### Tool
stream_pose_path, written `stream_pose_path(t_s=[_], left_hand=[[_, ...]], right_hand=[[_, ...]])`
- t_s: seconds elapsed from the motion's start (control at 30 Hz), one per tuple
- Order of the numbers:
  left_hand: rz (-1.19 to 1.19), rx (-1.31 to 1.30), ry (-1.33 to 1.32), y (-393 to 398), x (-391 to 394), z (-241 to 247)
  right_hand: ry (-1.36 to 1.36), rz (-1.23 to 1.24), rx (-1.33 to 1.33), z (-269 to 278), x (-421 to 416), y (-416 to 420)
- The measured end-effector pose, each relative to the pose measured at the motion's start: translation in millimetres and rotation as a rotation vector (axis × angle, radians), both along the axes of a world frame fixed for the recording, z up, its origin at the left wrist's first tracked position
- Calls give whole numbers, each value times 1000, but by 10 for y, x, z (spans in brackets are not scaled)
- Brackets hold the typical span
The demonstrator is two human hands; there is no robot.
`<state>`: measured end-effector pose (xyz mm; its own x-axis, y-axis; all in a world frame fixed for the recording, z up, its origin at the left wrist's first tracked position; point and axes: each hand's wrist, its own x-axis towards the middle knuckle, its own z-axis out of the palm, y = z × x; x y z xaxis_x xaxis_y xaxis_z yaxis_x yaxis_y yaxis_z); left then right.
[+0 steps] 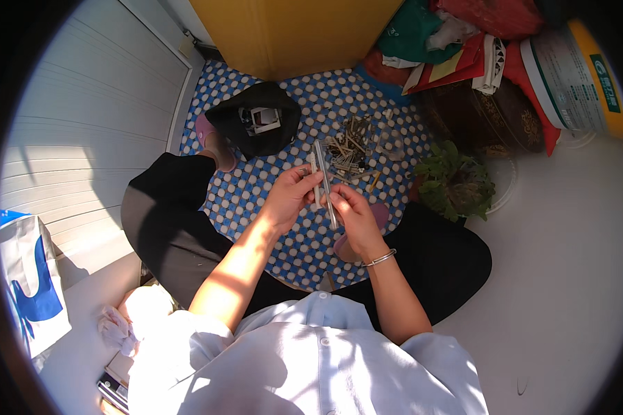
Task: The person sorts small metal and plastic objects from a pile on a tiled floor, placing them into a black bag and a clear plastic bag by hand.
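My left hand (295,196) grips a thin whitish stick-like piece (315,188) between thumb and fingers. In my right hand (354,213) is the lower part of a long, narrow, translucent strip (326,189), which stands tilted beside the whitish piece. My left thumb is at or very near this strip; contact cannot be told. Beyond the hands, a pile of small, thin, mixed pieces (354,142) lies on the mosaic-tiled floor. A yellow slim piece (375,180) lies at the pile's near edge. What the small pieces are cannot be told.
An open black bag (286,116) stands ahead left by my foot, with packaging inside. A potted plant (454,181) is at right, a clear plastic bag (391,143) near the pile. Farther right are a dark patterned container (477,116) and a white bucket (558,83). A yellow panel (290,36) stands ahead.
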<state>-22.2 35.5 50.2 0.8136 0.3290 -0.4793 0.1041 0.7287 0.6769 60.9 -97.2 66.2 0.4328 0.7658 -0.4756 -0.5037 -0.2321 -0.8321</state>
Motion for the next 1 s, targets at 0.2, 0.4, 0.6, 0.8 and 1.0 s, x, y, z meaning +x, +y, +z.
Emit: stream_pose_path(t_s=[0.2,0.4,0.6,0.8,1.0], left_hand=[[361,-4,234,450,-220,-570],[717,93,428,1065,-284,-1248],[683,101,486,1530,-358,-1541],[642,10,471,1643,-229,-1558],[744,273,512,1638,-316,-1545]], right_hand=[[0,141,-120,-501,-54,877],[-594,426,-358,-1427,271,1927],[-960,663,-499,-1683,245,2470],[-918,552,-415,-1826,297,2640],[-927,326,-427,-1928,296,2652]])
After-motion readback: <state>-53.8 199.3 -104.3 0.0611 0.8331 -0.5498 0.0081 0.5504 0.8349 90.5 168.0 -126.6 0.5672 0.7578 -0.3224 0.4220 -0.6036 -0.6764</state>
